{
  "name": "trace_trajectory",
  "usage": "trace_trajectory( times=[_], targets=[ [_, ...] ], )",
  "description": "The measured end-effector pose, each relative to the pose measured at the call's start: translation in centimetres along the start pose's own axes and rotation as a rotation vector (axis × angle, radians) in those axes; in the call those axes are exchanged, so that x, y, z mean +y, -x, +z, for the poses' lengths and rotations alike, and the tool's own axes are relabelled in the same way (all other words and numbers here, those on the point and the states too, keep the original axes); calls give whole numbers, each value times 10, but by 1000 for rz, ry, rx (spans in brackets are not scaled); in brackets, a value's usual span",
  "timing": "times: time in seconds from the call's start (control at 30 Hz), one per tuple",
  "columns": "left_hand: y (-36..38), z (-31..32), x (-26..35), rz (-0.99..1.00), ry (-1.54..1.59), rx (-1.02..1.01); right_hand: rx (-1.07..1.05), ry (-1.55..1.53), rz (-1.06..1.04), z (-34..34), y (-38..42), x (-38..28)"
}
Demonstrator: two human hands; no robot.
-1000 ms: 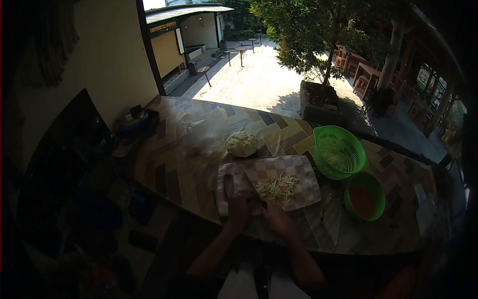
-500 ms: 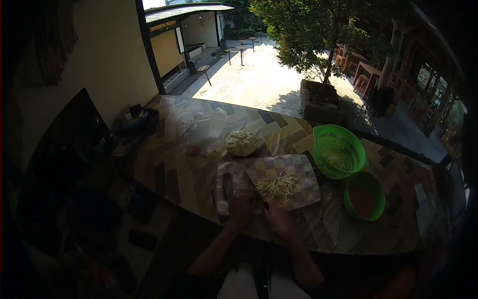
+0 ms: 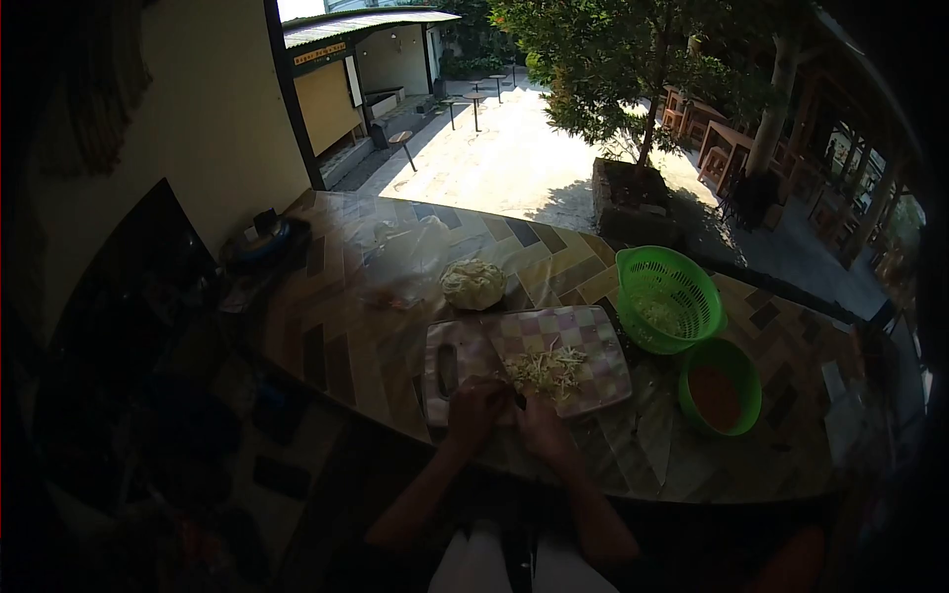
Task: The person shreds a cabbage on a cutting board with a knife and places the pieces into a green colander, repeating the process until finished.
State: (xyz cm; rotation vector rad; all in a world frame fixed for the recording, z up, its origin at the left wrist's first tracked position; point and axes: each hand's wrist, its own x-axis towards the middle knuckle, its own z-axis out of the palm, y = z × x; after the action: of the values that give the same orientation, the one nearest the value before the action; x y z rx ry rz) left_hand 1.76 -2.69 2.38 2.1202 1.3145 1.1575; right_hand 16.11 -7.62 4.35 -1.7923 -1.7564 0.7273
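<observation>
On the checkered cutting board (image 3: pixel 603 371), near its front edge, my two hands work side by side. My right hand (image 3: pixel 544 430) is closed around the dark handle of a knife (image 3: pixel 520 401), whose blade points away across the board. Just left of the blade, my left hand (image 3: pixel 475 410) has its fingers curled together on the board; what they hold is too dark to make out. A pile of shredded cabbage (image 3: pixel 550 370) lies to the right of the knife. Behind the board sits a pale cabbage head (image 3: pixel 474 285).
Right of the board stands a green colander (image 3: pixel 672 259) with shredded cabbage inside. A green bowl (image 3: pixel 755 387) with orange contents touches its near side. A clear plastic bag (image 3: pixel 410 247) lies at the table's (image 3: pixel 326 346) back left. Beyond are a potted tree (image 3: pixel 638 193) and a courtyard.
The whole view has shifted slightly, moving the scene a little left. Both hands stay together at the board's front edge, the right still on the knife.
</observation>
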Motion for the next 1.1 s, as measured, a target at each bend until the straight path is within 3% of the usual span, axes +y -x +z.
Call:
trace_trajectory(
  times=[0.1,0.2,0.3,0.5,0.6,0.7,0.9,1.0,1.1],
  targets=[
    [-1,-3,0,-58,166,15,-101,-138,-67,-26,-12,2],
    [-7,-4,7,-101,227,33,-158,-120,14,-43,-13,3],
    [-14,8,0,-27,199,113,-132,-112,14,-37,-13,8],
    [-22,12,5,67,45,22,10,-80,33,-6,4,7],
    [-21,12,2,93,59,45,-102,-74,236,-12,6,-10],
    [-23,8,7,82,57,3,1,-44,36,0,-8,4],
    [-25,9,15,68,36,-18,-184,-61,75,-55,-3,1],
    [-24,13,7,145,10,42,-134,-92,11,-52,16,5],
    [-22,10,10,127,51,26,-105,45,228,-29,35,-19]
  ],
)
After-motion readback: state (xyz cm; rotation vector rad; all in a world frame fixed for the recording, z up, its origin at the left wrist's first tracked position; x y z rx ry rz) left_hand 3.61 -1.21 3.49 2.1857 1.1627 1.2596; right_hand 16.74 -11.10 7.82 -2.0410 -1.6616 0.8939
